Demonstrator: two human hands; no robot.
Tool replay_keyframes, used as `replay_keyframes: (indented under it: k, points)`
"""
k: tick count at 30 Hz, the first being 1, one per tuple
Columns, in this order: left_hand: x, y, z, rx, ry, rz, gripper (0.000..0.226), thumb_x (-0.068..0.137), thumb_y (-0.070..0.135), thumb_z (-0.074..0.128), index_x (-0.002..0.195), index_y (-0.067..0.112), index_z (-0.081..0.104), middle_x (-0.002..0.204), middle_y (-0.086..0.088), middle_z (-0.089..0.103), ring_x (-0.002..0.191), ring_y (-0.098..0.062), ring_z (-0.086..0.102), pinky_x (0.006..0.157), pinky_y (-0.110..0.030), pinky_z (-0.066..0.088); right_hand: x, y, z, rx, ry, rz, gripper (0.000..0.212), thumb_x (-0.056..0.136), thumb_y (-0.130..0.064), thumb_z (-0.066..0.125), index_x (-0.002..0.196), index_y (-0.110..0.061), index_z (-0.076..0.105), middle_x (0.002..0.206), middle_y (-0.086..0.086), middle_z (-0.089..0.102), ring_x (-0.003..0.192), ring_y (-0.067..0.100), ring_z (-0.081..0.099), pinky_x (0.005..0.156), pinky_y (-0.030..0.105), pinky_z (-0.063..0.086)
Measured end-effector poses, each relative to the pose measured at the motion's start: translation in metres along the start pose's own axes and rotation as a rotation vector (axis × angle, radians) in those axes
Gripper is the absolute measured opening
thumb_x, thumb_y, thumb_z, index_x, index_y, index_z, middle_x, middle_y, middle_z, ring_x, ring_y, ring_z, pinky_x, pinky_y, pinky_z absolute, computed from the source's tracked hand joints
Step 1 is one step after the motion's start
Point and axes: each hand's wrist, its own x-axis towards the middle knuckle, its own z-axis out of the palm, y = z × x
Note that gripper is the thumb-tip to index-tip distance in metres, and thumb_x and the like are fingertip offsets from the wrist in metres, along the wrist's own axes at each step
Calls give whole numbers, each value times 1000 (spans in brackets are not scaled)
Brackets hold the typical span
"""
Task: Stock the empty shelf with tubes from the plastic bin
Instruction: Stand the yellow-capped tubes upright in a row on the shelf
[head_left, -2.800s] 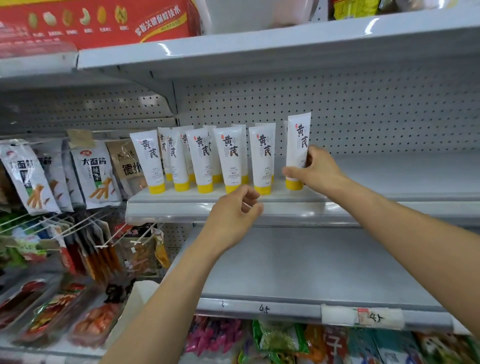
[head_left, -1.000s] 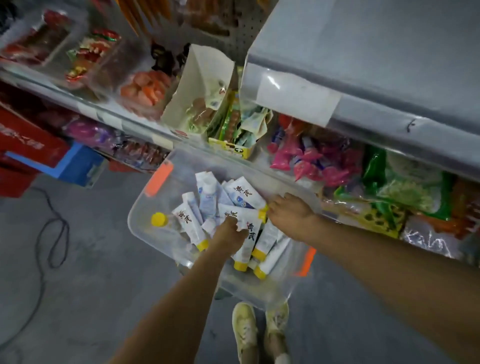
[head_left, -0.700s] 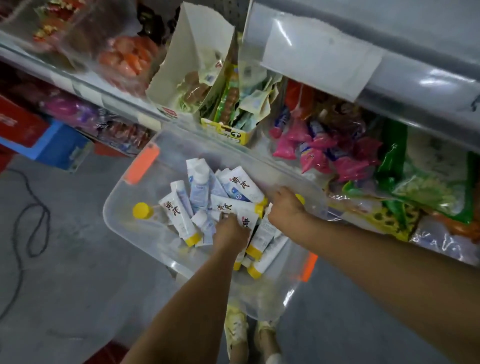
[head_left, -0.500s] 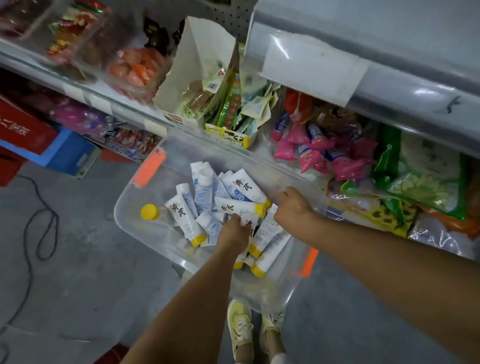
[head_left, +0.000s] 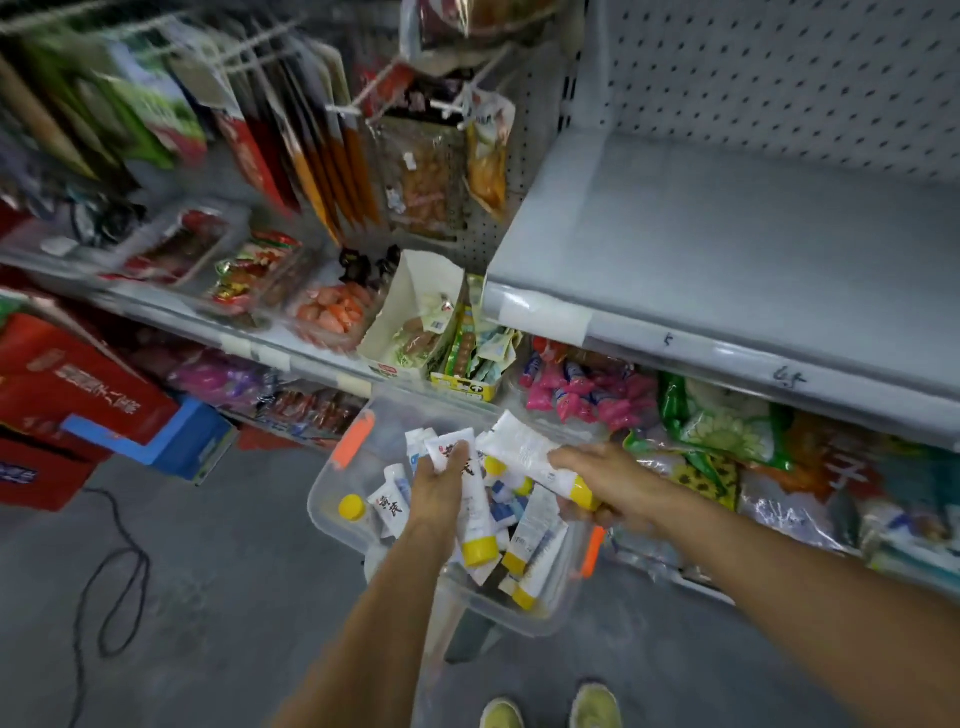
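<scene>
over the plastic bin (head_left: 323, 499), left hand (head_left: 436, 493) fingers (head_left: 455, 457) grip a yellow-capped tube (head_left: 475, 519); right hand (head_left: 610, 483) fingers (head_left: 566, 457) grip a second tube (head_left: 524, 449).

The shelf (head_left: 727, 249) deck lies open from the front, pegboard (head_left: 779, 62) behind, hanging packets (head_left: 431, 176) beside its left end. Its lip (head_left: 675, 338) overhangs snack bags (head_left: 587, 395) just beyond the bin (head_left: 324, 499). Loose tubes (head_left: 535, 535) pile in the bin's middle and right; room shows by its left wall.

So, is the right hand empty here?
No, the right hand grips a white tube with a yellow cap just above the plastic bin.
</scene>
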Motion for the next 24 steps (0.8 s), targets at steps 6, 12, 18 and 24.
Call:
replay_keyframes:
  k: [6,12,18,24]
  points:
    - [-75,64,16,-217,-201,120,45,83,38,69,111,3,64,88,-14,69,70,-24,69,56,-34,57,-71,-32,-12,-334,179,-343,32,81,-33,69,102,-16,50,94,2,61,69,14,55,60,30,44]
    - [-135,108,41,-234,-185,264,33,85,21,71,108,-1,63,83,-12,65,67,-21,61,45,-21,51,-149,-54,-41,-836,454,-635,48,76,-48,69,107,-32,37,103,-11,54,86,19,58,68,33,45]
    - [-201,140,76,-286,-314,378,30,82,2,69,109,4,58,81,-13,67,54,-20,66,47,-30,54,-206,-59,-83,-489,355,-622,37,86,-47,59,115,-30,43,100,-13,54,83,9,58,68,28,47]
    - [-272,161,127,-133,-350,650,23,83,8,71,103,8,59,100,-19,69,80,-30,68,73,-49,57,-253,-59,-142,-196,151,-601,23,86,-16,65,106,-6,62,94,4,68,77,13,62,64,23,47]
